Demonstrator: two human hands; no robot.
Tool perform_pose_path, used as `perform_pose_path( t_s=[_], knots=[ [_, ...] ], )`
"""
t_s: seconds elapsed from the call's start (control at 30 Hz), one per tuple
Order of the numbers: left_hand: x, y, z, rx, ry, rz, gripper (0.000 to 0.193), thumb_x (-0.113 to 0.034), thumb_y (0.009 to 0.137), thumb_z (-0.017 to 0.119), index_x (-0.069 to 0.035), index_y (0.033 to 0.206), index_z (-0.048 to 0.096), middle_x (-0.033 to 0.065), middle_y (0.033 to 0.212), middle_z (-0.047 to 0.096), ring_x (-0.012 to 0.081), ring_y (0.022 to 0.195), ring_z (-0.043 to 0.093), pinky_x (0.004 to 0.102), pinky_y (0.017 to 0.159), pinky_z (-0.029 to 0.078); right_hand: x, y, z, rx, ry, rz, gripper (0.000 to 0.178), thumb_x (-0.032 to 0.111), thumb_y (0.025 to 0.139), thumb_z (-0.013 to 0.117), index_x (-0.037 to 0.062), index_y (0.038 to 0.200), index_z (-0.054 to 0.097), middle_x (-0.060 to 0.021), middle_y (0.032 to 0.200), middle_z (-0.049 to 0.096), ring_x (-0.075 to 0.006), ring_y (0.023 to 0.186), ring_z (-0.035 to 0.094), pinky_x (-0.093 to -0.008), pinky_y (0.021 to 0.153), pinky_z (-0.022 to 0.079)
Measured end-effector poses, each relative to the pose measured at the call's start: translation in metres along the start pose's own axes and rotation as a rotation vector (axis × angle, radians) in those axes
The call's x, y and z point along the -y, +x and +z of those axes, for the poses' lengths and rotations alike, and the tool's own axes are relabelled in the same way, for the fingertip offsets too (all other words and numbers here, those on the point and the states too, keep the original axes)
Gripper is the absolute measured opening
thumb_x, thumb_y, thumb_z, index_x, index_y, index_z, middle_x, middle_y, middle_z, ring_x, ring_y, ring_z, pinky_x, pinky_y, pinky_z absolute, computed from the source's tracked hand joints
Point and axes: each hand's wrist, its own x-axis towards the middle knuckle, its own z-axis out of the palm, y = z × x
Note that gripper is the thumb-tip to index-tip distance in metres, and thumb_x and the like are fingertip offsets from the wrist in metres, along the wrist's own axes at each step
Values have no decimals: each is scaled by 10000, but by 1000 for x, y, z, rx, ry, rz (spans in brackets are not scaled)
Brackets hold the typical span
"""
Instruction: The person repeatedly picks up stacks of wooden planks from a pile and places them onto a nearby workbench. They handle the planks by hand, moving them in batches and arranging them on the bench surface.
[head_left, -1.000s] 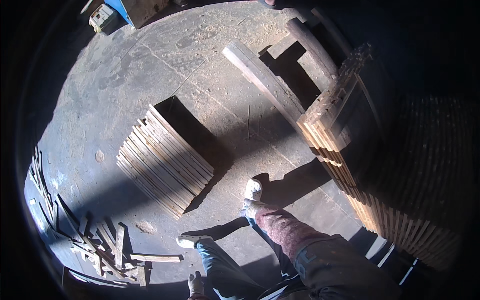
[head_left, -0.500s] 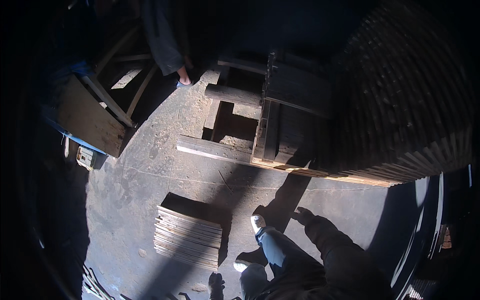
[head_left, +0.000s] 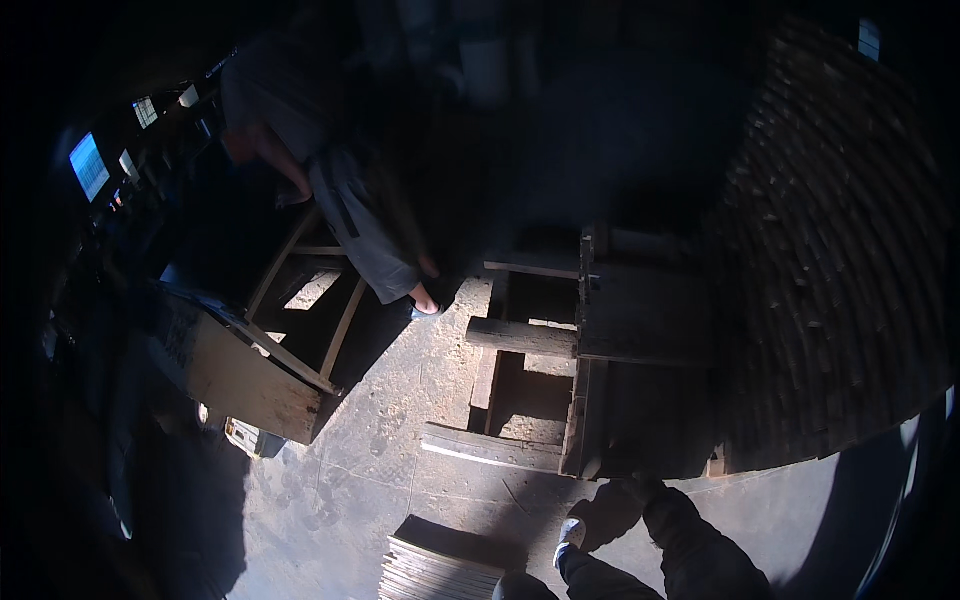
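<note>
My right arm, in a dark sleeve, reaches forward from the lower edge. The right hand (head_left: 638,487) is at the near side of the low wooden stack (head_left: 650,410), in deep shadow. Its fingers are too dark to make out, and whether it touches the wood does not show. My left hand is out of the picture. A pile of thin wooden boards (head_left: 437,572) lies on the floor by my feet, cut off by the lower edge.
A tall stack of wooden pieces (head_left: 830,270) rises at the right. Timber beams (head_left: 495,447) form a low frame beside the low stack. At the left stand a wooden table-like frame (head_left: 255,375) and a pale box (head_left: 245,437). Beyond it a person (head_left: 360,225) bends forward.
The view has tilted up and shifted left, so the scene sits lower and farther right. My right hand has come to the low stack; my left hand has left the picture.
</note>
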Motion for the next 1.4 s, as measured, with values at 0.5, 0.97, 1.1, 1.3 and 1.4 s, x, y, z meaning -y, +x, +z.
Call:
perform_pose_path(
  t_s=[0.5, 0.97, 1.1, 1.3, 1.4],
  knots=[
    [-260, 161, -231, -54, 1272, -232, 568, -504, 839, 551, -12, 1074, 710, 266, 1148, 670, 396, 1068, 644, 461, 923, 499, 49, -15, 139, -118, -736, 661, 429, 413, 754, 675, 29, 940, 720, -120, 936, 732, -249, 894, 678, -385, 799, 513],
    [-422, 281, 42, 399, 1059, 177, 776, -573, 901, 619, -21, 1430, 488, 190, 1440, 529, 312, 1349, 492, 385, 1114, 385, 70, -14, 43, -260, -283, 651, 205, 268, 810, 617, 71, 754, 621, -92, 609, 627, -212, 545, 616, -407, 507, 470],
    [-446, 256, 20, 245, 1277, 171, 776, -617, 871, 631, -38, 1380, 541, 218, 1344, 596, 359, 1242, 579, 432, 1056, 448, 168, 41, 54, -359, 103, 393, 329, 344, 883, 681, 89, 1076, 607, -23, 711, 590, -133, 551, 569, -278, 443, 412],
    [-471, 283, 6, 113, 1213, 157, 733, -553, 856, 659, -24, 1354, 565, 186, 1319, 619, 319, 1247, 570, 397, 1045, 444, 167, 72, 6, -460, 128, 360, 333, 346, 884, 677, 91, 1082, 596, -25, 703, 599, -147, 528, 580, -300, 424, 420],
    [-480, 293, 4, 149, 1363, 95, 723, -551, 861, 647, -16, 1341, 573, 193, 1312, 620, 322, 1246, 570, 402, 1044, 443, 162, 73, 26, -402, 89, 545, 250, 335, 874, 644, 99, 926, 584, -45, 681, 578, -194, 543, 591, -345, 452, 448]
  ],
)
